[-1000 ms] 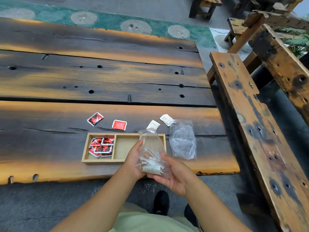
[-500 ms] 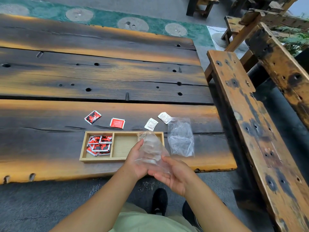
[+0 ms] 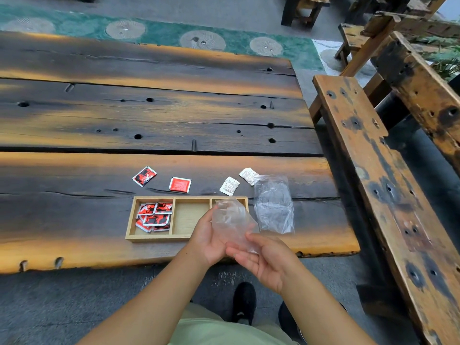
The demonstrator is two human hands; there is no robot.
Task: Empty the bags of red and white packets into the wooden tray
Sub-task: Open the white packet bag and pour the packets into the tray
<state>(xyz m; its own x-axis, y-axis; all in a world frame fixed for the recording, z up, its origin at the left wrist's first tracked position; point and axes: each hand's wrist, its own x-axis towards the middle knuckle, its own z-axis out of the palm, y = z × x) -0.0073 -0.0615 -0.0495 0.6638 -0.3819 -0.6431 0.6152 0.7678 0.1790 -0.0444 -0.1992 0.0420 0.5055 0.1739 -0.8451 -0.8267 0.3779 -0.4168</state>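
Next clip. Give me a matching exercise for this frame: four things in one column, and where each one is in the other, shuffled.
Things
1. red stack
2. held bag
3. flat bag
4. white packets

Places
a. lying on the table, right of the tray
b. in the tray's left compartment
c. loose on the table, beyond the tray's right end
d. between left hand and right hand

Pairs: 1-b, 2-d, 3-a, 4-c

Left hand (image 3: 209,241) and right hand (image 3: 263,262) hold a clear bag (image 3: 231,220) at the right end of the wooden tray (image 3: 189,239). Red packets (image 3: 154,216) in left compartment.
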